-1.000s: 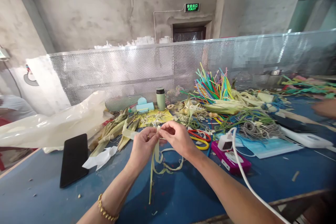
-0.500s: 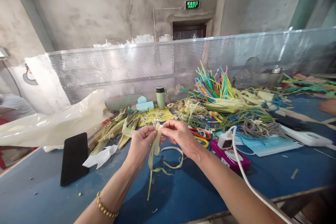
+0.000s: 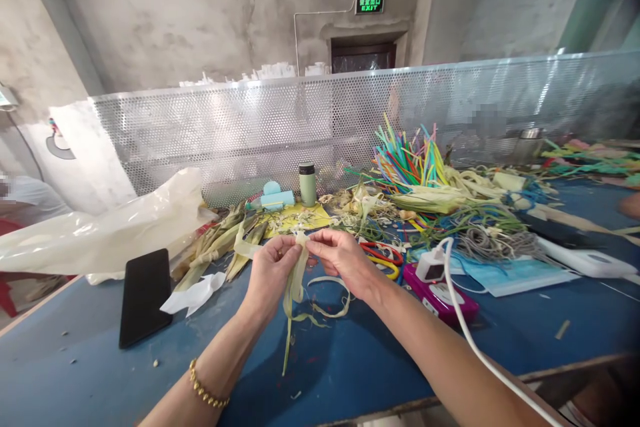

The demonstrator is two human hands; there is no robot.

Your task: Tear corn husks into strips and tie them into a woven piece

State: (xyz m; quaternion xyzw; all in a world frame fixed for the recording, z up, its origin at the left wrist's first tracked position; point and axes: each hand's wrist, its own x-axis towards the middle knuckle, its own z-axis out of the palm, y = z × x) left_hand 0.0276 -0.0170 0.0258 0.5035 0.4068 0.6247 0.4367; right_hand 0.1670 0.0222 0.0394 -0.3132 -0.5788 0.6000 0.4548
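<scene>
Pale corn husk strips (image 3: 295,280) hang from between my two hands over the blue table, with thin tails curling below. My left hand (image 3: 275,267) pinches the husk strips near their top, thumb against the fingers. From the other side my right hand (image 3: 340,257) is closed on the same piece, its fingertips close to the left thumb. One pale strip end (image 3: 245,240) sticks up to the left of my left hand. Another thin strip (image 3: 340,307) loops under my right hand. The exact spot where the fingers meet is partly covered.
A black phone (image 3: 146,297), white tissue (image 3: 195,293) and dried husks (image 3: 220,247) lie left. Beyond stand a green bottle (image 3: 307,185) and colourful stems (image 3: 415,157). At right are a purple power strip (image 3: 440,293) with a white cable, and a blue face mask (image 3: 515,273). Perforated metal screens the back.
Both hands keep their pinch on the husk strips, with only slight finger movement. The whole view has shifted a little.
</scene>
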